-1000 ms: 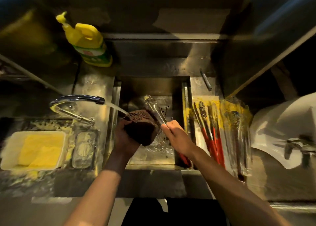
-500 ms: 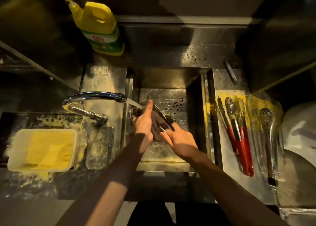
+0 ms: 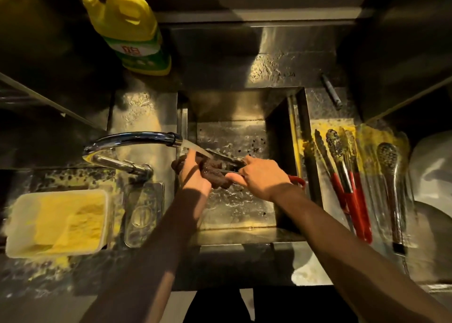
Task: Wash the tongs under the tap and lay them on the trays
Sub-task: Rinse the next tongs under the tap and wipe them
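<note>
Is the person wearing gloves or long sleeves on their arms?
No. The left hand and the right hand are bare, with no gloves. The left forearm and the right forearm are bare too: no sleeves, watch or bracelet show in this dim view.

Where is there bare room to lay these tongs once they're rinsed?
Bare steel lies behind the sink, between the detergent bottle and the dark rod. On the right, a narrow strip shows between the red-handled tongs and the steel tongs. Left of the sink is crowded: tap, clear tray, powder tub.
</note>
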`<move>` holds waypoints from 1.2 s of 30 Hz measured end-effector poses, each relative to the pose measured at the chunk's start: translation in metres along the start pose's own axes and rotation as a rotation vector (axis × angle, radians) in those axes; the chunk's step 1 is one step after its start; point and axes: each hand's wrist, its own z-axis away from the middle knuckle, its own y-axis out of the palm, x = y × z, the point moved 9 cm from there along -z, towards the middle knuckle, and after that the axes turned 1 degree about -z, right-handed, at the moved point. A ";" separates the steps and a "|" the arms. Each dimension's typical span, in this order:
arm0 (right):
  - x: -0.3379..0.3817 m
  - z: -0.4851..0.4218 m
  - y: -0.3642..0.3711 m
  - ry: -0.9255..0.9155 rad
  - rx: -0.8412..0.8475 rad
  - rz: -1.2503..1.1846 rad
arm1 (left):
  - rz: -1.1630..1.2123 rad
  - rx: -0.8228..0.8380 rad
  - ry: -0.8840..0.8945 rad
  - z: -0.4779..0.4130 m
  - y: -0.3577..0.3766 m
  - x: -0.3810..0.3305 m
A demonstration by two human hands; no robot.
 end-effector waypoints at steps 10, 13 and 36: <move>-0.014 0.000 0.015 0.021 0.018 -0.037 | -0.099 -0.009 0.323 0.015 0.007 -0.029; -0.001 -0.004 0.020 -0.008 -0.028 -0.019 | 0.063 -0.023 0.078 -0.001 0.005 -0.003; -0.026 0.018 0.038 0.143 -0.025 -0.463 | 0.188 0.200 0.052 0.002 0.016 -0.020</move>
